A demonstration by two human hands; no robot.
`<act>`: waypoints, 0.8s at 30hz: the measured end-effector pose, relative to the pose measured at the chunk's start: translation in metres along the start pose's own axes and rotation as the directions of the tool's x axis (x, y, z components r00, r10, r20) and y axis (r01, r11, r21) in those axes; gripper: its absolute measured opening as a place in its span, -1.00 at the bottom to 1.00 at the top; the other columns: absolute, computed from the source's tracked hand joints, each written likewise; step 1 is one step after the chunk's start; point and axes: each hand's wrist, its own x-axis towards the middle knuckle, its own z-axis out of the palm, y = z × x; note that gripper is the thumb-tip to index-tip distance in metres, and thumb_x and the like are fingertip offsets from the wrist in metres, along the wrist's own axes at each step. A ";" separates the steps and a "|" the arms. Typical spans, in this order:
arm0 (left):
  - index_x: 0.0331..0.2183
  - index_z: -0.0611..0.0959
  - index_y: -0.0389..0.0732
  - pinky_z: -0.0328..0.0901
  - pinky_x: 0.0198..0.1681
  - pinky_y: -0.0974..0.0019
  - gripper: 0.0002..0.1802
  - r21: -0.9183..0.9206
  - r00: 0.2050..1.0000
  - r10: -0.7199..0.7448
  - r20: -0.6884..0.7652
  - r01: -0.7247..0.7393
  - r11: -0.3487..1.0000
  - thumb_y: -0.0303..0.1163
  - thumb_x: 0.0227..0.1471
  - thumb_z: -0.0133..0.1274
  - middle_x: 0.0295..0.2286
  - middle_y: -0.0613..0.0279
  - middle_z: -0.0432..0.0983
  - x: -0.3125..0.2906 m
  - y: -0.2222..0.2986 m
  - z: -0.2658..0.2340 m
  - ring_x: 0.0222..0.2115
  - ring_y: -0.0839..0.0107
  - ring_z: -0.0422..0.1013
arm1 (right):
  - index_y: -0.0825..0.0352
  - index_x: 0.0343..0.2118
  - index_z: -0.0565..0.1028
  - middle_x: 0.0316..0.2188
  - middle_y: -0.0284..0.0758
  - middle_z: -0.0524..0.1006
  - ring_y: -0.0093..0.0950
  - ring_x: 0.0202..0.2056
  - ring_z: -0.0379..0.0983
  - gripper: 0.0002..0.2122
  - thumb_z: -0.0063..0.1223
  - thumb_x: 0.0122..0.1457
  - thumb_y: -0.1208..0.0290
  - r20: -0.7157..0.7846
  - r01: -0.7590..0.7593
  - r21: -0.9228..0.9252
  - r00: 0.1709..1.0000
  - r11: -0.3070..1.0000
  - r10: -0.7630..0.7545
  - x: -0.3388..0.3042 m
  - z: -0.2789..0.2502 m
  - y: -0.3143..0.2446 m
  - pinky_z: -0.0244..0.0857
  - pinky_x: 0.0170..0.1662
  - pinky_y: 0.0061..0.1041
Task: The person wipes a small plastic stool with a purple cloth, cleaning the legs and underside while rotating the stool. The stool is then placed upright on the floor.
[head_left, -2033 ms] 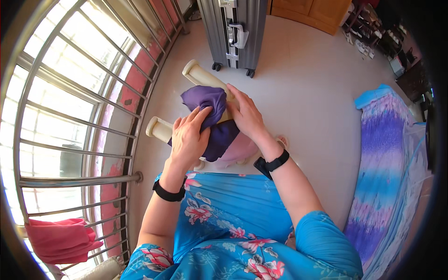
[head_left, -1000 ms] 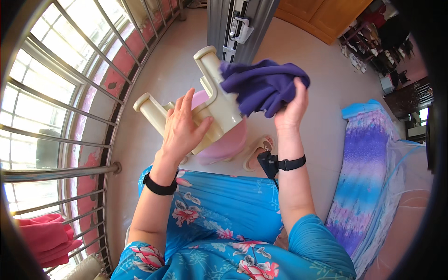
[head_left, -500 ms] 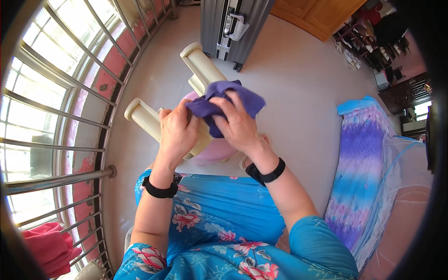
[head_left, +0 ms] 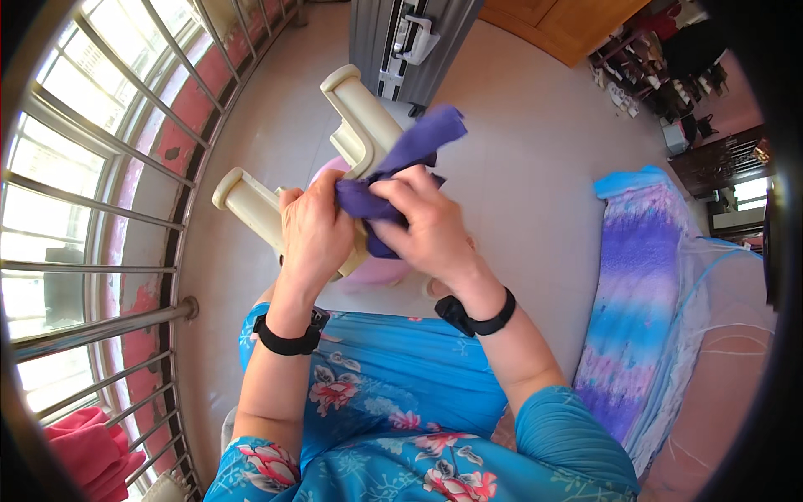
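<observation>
A purple cloth (head_left: 368, 201) is bunched between my two hands, its loose end sticking up toward the far right. My left hand (head_left: 319, 219) is closed at the cloth's left edge, with part of its grip hidden. My right hand (head_left: 428, 219) has its fingers curled into the bunched cloth. Under the hands lies a cream plastic piece (head_left: 361, 109) with two thick rounded legs pointing away to the far left. Beneath that piece shows part of a pink rounded object (head_left: 376, 272), mostly hidden.
A grey suitcase (head_left: 443, 46) stands beyond the hands. Metal window bars (head_left: 92, 201) run along the left, with a pink cloth (head_left: 92, 452) at the lower left. To the right is a purple-and-blue bedspread (head_left: 640, 284); shoes (head_left: 623, 100) stand at the far right.
The cloth has gone from spread over the right hand to bunched and twisted, its loose end flicking up and away. My right hand has turned a little; the left has hardly moved.
</observation>
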 end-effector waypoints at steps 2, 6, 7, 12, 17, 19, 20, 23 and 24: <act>-0.15 0.61 -0.25 0.19 -0.09 0.15 -0.75 -0.035 1.000 -0.016 -0.005 0.015 0.999 -0.33 0.18 0.07 -0.50 0.04 0.62 0.003 0.000 0.001 -0.44 0.06 0.49 | 0.20 -0.12 0.54 -0.21 -0.31 0.50 -0.19 -0.18 0.53 -0.74 0.21 0.12 0.33 0.064 -0.035 -0.041 0.997 0.999 0.038 0.003 0.006 0.002 0.44 -0.15 -0.31; -0.15 0.61 -0.27 0.21 -0.07 0.11 -0.74 0.028 0.999 0.038 -0.007 -0.038 0.999 -0.32 0.18 0.06 -0.47 0.03 0.63 0.004 0.003 0.006 -0.40 0.05 0.51 | 0.19 -0.13 0.54 -0.21 -0.28 0.51 -0.18 -0.19 0.53 -0.77 0.14 0.21 0.23 -0.172 -0.306 -0.330 0.950 0.893 0.261 0.020 -0.011 0.033 0.43 -0.19 -0.24; -0.15 0.61 -0.27 0.21 -0.07 0.11 -0.74 0.031 1.000 0.019 -0.011 -0.018 0.999 -0.32 0.18 0.07 -0.46 0.02 0.63 0.004 0.003 0.006 -0.41 0.05 0.51 | 0.16 -0.15 0.54 -0.22 -0.31 0.50 -0.19 -0.20 0.53 -0.79 0.14 0.22 0.21 -0.216 -0.440 -0.413 0.898 0.797 0.384 0.024 -0.018 0.037 0.44 -0.22 -0.21; -0.16 0.62 -0.26 0.22 -0.04 0.12 -0.76 -0.007 0.992 0.096 -0.082 -0.097 0.995 -0.38 0.14 0.05 -0.37 -0.06 0.63 -0.002 0.001 0.010 -0.35 0.02 0.52 | 0.24 0.04 0.52 -0.05 -0.09 0.51 -0.11 -0.12 0.49 -0.65 0.20 0.19 0.34 -0.214 0.069 -0.029 0.974 0.997 -0.074 0.020 -0.015 0.010 0.39 -0.04 -0.29; -0.12 0.59 -0.32 0.28 0.00 0.06 -0.64 -0.158 0.933 0.232 -0.277 -0.282 0.946 -0.62 -0.01 -0.05 -0.21 -0.15 0.55 0.000 0.005 0.013 -0.16 -0.03 0.48 | 0.18 0.07 0.51 0.07 -0.23 0.50 -0.19 0.06 0.38 -0.63 0.14 0.22 0.22 0.044 0.134 -0.127 0.991 0.983 -0.129 0.028 0.018 0.001 0.22 0.10 -0.22; -0.09 0.57 -0.36 0.31 0.02 0.05 -0.56 -0.299 0.925 0.136 -0.356 -0.251 0.921 -0.74 -0.08 -0.12 -0.13 -0.19 0.50 0.001 0.004 0.010 -0.09 -0.04 0.44 | 0.19 0.02 0.52 0.03 -0.27 0.51 -0.18 0.03 0.39 -0.67 0.15 0.21 0.24 0.007 0.117 -0.178 0.993 0.977 -0.118 0.031 0.022 0.012 0.23 0.07 -0.23; -0.04 0.54 -0.39 0.32 0.06 0.10 -0.51 -0.238 0.896 0.176 -0.407 -0.290 0.927 -0.76 -0.08 -0.15 -0.06 -0.18 0.45 -0.001 -0.001 0.003 -0.05 -0.05 0.44 | 0.20 0.01 0.53 0.01 -0.27 0.52 -0.18 0.03 0.39 -0.67 0.14 0.21 0.25 -0.017 0.095 -0.183 0.995 0.979 -0.099 0.032 0.021 0.019 0.23 0.07 -0.23; 0.05 0.50 -0.37 0.31 0.08 0.14 -0.52 -0.179 0.836 0.076 -0.543 -0.204 0.962 -0.68 0.04 -0.04 0.01 -0.06 0.45 -0.013 -0.019 -0.014 0.02 0.02 0.42 | 0.25 -0.02 0.53 -0.05 -0.24 0.53 -0.14 -0.01 0.39 -0.72 0.11 0.24 0.29 -0.089 0.053 -0.093 0.994 0.994 -0.061 0.034 0.016 0.034 0.25 0.07 -0.21; 0.07 0.49 -0.35 0.30 0.09 0.17 -0.54 -0.365 0.845 -0.121 -0.521 -0.093 0.926 -0.58 0.10 0.00 0.03 -0.01 0.44 -0.015 -0.027 -0.015 0.01 0.07 0.41 | 0.26 -0.02 0.53 -0.05 -0.23 0.53 -0.13 -0.01 0.39 -0.72 0.10 0.25 0.30 -0.099 0.048 -0.065 0.994 0.997 -0.054 0.034 0.015 0.037 0.25 0.07 -0.21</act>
